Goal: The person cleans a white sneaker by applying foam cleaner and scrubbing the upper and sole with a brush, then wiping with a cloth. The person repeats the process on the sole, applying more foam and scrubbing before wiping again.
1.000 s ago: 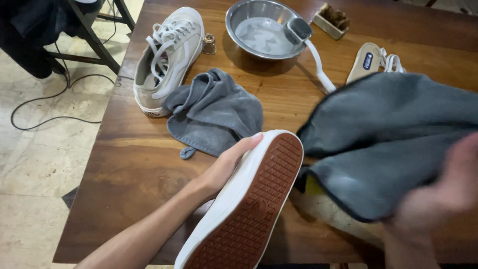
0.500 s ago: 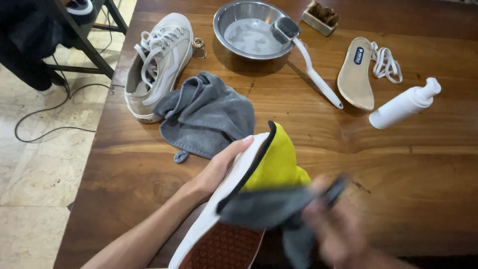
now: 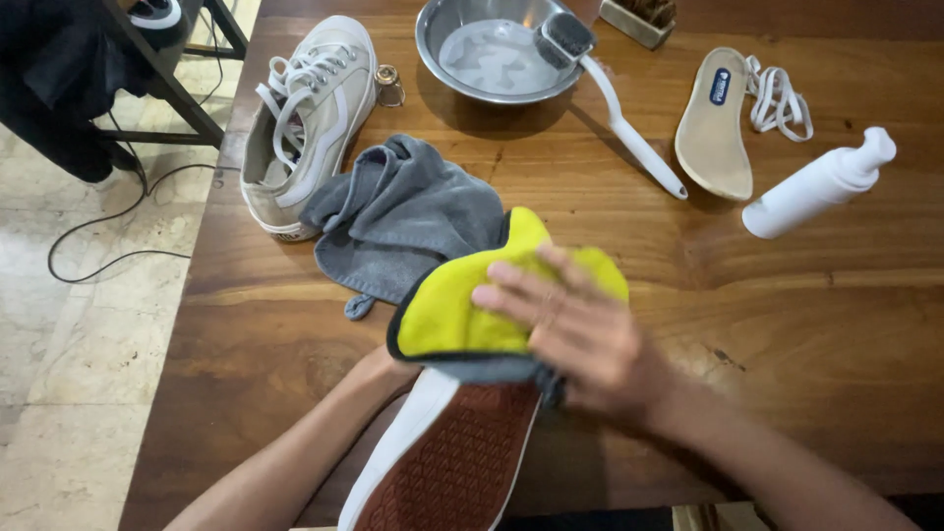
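My right hand presses a yellow cloth with a grey edge over the front of a white sneaker with a red-brown sole, held sole up near the table's front edge. My left hand is mostly hidden under the cloth and holds the sneaker from the left side. Just beyond lies a crumpled grey cloth. The second white sneaker stands upright at the table's left edge.
A steel bowl of water with a long-handled white brush sits at the back. To the right are an insole, white laces and a white pump bottle lying down. A cable runs across the floor on the left.
The cloth, held spread out a second ago, has been folded yellow side up over the sneaker's toe, and my right hand has moved onto it. The view has dropped slightly.
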